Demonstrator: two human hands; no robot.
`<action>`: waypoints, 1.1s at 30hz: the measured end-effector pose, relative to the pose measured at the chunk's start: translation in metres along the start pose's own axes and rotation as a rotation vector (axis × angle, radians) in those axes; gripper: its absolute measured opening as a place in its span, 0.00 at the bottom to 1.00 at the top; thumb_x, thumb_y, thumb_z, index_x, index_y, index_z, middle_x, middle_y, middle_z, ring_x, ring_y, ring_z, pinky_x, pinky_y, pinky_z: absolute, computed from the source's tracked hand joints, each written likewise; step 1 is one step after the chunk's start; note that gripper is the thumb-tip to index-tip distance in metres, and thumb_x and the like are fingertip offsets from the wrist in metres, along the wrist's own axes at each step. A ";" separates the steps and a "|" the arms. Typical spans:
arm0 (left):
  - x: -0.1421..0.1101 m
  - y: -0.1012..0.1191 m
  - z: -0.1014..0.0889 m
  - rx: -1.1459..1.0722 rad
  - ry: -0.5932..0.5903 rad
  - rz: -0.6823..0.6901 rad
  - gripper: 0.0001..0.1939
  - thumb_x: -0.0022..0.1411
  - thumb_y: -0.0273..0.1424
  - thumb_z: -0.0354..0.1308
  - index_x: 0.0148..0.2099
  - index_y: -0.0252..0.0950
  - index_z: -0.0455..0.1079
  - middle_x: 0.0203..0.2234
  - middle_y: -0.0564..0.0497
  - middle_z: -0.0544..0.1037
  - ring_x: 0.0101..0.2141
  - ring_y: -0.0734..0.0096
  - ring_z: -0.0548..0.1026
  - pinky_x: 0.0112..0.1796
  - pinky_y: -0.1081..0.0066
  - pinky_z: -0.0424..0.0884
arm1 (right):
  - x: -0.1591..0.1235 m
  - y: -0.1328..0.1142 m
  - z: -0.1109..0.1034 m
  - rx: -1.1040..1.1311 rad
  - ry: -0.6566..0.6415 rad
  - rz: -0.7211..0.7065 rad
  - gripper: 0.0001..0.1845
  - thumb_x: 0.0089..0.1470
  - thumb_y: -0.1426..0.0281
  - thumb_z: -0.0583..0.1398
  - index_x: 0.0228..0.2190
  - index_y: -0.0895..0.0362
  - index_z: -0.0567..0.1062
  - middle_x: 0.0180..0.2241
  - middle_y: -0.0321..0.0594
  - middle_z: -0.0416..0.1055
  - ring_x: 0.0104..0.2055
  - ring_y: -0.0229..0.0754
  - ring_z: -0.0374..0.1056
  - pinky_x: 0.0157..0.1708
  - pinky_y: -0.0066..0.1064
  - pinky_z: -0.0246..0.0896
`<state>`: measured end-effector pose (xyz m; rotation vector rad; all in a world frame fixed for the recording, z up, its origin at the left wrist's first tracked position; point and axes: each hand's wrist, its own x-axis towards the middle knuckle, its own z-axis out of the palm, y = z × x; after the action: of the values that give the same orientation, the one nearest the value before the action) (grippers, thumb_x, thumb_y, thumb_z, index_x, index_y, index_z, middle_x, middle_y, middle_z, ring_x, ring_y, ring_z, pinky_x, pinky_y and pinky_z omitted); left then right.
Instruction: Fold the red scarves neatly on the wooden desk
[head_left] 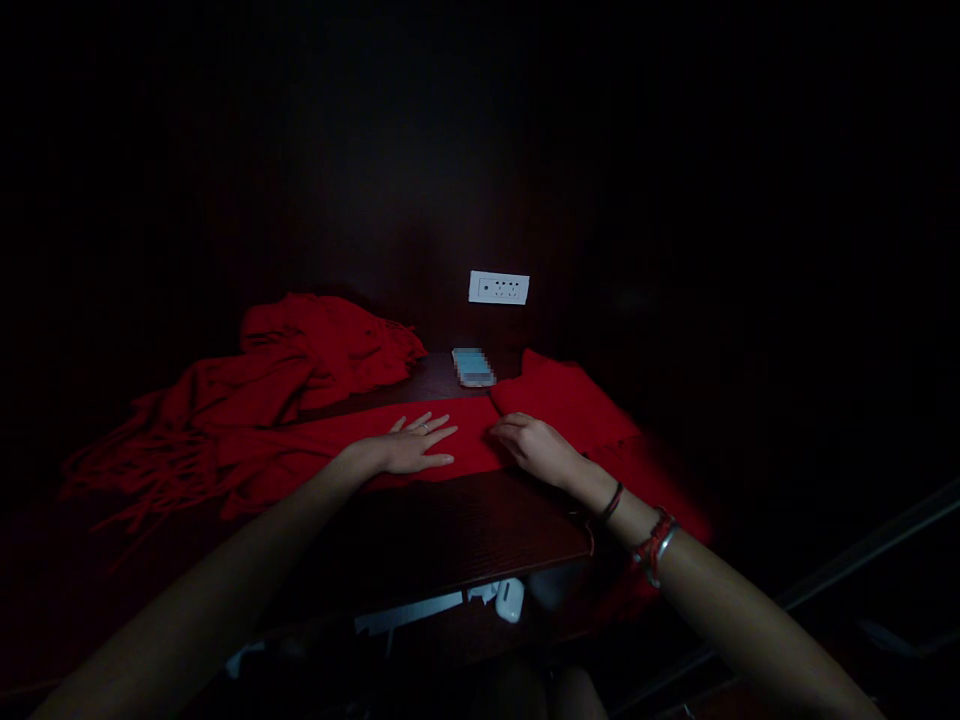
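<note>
A red scarf (474, 424) with a fringe at its left end stretches flat across the dark wooden table. My left hand (411, 447) lies on it, palm down and fingers spread, with a ring on one finger. At the right, my right hand (536, 445) has its fingers bent together at the edge of a folded red part (574, 400), gripping the cloth there; its fingertips are partly hidden. A bracelet and bands circle that wrist. Behind my left hand lies a crumpled heap of red fringed cloth (322, 345).
A phone (472, 367) rests on the table near the back wall, below a white socket panel (499, 288). Under the tabletop's front edge (480, 575), a white earbud case (510, 600) and papers (412, 612) sit on a lower surface. The surroundings are very dark.
</note>
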<state>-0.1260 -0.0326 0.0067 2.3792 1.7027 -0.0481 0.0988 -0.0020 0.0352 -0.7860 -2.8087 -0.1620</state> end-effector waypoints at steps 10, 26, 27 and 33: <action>-0.003 -0.009 -0.004 -0.023 -0.105 -0.198 0.43 0.43 0.60 0.39 0.58 0.47 0.33 0.56 0.51 0.31 0.54 0.51 0.30 0.48 0.48 0.35 | 0.000 -0.003 0.042 0.028 -0.237 0.148 0.27 0.54 0.58 0.37 0.54 0.52 0.46 0.56 0.44 0.39 0.57 0.50 0.34 0.51 0.42 0.37; -0.004 -0.011 -0.008 -0.031 -0.111 -0.248 0.48 0.40 0.60 0.41 0.58 0.44 0.32 0.56 0.47 0.31 0.53 0.48 0.31 0.46 0.44 0.34 | 0.054 -0.014 0.030 0.107 -0.144 0.207 0.27 0.54 0.61 0.41 0.53 0.61 0.50 0.55 0.49 0.45 0.57 0.44 0.37 0.51 0.40 0.38; -0.004 -0.011 -0.008 -0.030 -0.109 -0.254 0.48 0.40 0.60 0.41 0.58 0.43 0.32 0.56 0.47 0.31 0.53 0.48 0.30 0.46 0.44 0.34 | 0.061 -0.016 0.035 0.127 -0.194 0.249 0.29 0.53 0.59 0.40 0.53 0.60 0.48 0.56 0.49 0.42 0.57 0.46 0.36 0.51 0.43 0.37; -0.009 -0.013 -0.005 -0.039 -0.089 -0.250 0.48 0.40 0.61 0.39 0.59 0.42 0.30 0.56 0.46 0.30 0.53 0.50 0.28 0.47 0.45 0.34 | 0.071 -0.017 0.058 0.187 -0.323 0.431 0.33 0.49 0.50 0.35 0.54 0.49 0.40 0.58 0.39 0.29 0.57 0.55 0.24 0.49 0.53 0.30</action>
<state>-0.1414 -0.0358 0.0105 2.0910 1.9290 -0.1562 0.0200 0.0286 -0.0045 -1.4500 -2.7916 0.3193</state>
